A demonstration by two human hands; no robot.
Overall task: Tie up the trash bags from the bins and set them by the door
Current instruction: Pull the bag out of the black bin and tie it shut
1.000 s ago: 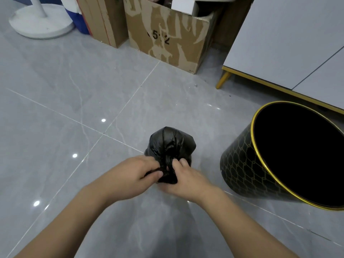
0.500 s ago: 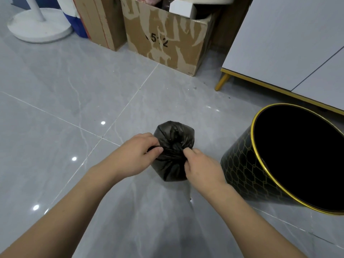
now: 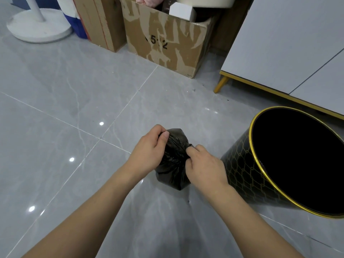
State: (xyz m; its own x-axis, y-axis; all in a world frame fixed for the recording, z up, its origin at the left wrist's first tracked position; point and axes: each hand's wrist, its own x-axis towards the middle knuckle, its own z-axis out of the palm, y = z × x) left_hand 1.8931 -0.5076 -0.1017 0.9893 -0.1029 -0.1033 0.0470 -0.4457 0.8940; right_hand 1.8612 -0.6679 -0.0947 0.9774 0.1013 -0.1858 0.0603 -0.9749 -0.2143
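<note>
1. Head view, setting: grey polished floor tiles (image 3: pixel 78 94) fill the frame. Cardboard boxes (image 3: pixel 163 40) stand at upper centre, a white round stand base (image 3: pixel 39 28) at upper left, and a pale cabinet on gold legs (image 3: pixel 279 45) at upper right.

2. Task's thing: a small black trash bag (image 3: pixel 174 161) sits at centre frame, just left of an unlined black bin with a gold rim (image 3: pixel 249 175). Bag and bin appear near but apart.

3. Grip, left hand (image 3: pixel 149 149): closed, thumb and fingers pinching bag film at the bag's upper left.

4. Grip, right hand (image 3: pixel 204 164): closed, fingers pinching a tuft of film at the bag's right side, about mid-height.

5. Governing relation: the bag lies directly between the two hands, its long axis running from centre frame down toward the lower edge. The two pinched ends lie on opposite sides of the gathered neck. Both hands are equally close; neither needs to reach. Judged, the step in hand is drawing the knot tight by pulling the ends apart.

6. Hidden or unclear: the knot itself is covered by fingers and lost in black folds, so its completeness cannot be told. Whether the bag rests on the floor or is lifted cannot be told. The bin's interior is too dark to read. No door is in view. The bin's right side is cut off by the frame edge.
</note>
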